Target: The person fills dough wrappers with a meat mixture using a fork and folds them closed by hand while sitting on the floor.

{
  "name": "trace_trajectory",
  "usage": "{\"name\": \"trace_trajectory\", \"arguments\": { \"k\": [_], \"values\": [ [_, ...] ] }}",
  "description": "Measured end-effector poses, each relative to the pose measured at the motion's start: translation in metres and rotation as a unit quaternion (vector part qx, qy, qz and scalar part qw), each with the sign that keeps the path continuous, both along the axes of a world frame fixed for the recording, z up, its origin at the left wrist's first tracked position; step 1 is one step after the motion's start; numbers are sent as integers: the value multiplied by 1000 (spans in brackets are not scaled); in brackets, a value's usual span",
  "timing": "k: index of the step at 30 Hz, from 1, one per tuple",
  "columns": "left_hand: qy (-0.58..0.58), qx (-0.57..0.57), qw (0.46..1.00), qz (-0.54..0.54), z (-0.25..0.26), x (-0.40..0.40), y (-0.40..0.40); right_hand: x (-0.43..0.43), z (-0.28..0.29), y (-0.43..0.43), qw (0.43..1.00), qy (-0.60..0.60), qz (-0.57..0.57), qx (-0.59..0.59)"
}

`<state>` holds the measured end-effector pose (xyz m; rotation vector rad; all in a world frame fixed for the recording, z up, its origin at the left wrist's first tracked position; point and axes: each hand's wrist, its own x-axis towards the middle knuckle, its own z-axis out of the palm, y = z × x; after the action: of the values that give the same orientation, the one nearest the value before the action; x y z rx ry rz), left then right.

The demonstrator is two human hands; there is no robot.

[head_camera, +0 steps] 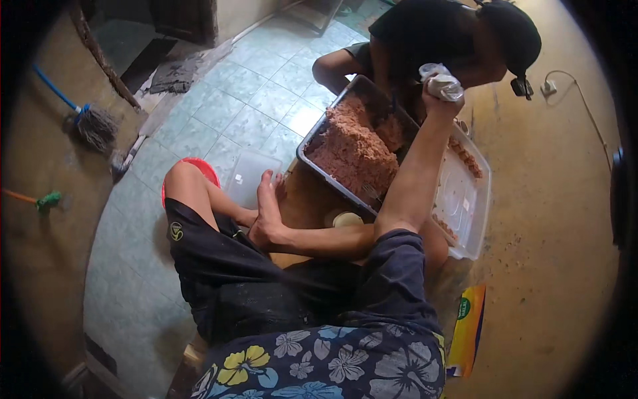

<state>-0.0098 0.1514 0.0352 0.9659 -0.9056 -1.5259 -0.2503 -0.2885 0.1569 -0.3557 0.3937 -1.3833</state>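
My right hand [442, 99] is raised above the right side of a large dark plastic tub, fingers closed around a crumpled clear plastic bag [445, 86] with something whitish in it. My left hand is out of view. Pinkish ground-meat-like mixture [361, 144] is heaped in the tub [326, 175]. What looks like a metal fork [371, 191] rests in its near corner. To the right, partly behind my forearm, lies a translucent white plastic tray [461, 204] with small portions of mixture [466, 157] along its edges. A small round pale container [347, 219] stands beyond my shin.
Across the tub crouches another person [423, 35] in dark clothes and a cap; their hands are hidden. A translucent lid [251, 174] and a red basin [202, 170] are near my left leg. A yellow packet [467, 331] lies at right. A broom [97, 127] is at far left.
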Motion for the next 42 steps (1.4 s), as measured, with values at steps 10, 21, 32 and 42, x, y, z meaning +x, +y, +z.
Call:
{"name": "trace_trajectory", "arguments": {
  "k": [10, 21, 32, 42],
  "values": [
    [-60, 119, 991, -31, -22, 82, 94, -27, -43, 10, 999, 30, -20, -5],
    [-30, 383, 923, 13, -43, 202, 368, -56, -55, -9, 999, 6, 7, -52],
    [114, 126, 985, -16, -57, 296, 257, -59, -57, 20, 995, -6, 88, -36],
    [440, 0, 898, -23, 34, -1, -275, -64, -84, -40, 971, 233, -12, 56]
  ]
}}
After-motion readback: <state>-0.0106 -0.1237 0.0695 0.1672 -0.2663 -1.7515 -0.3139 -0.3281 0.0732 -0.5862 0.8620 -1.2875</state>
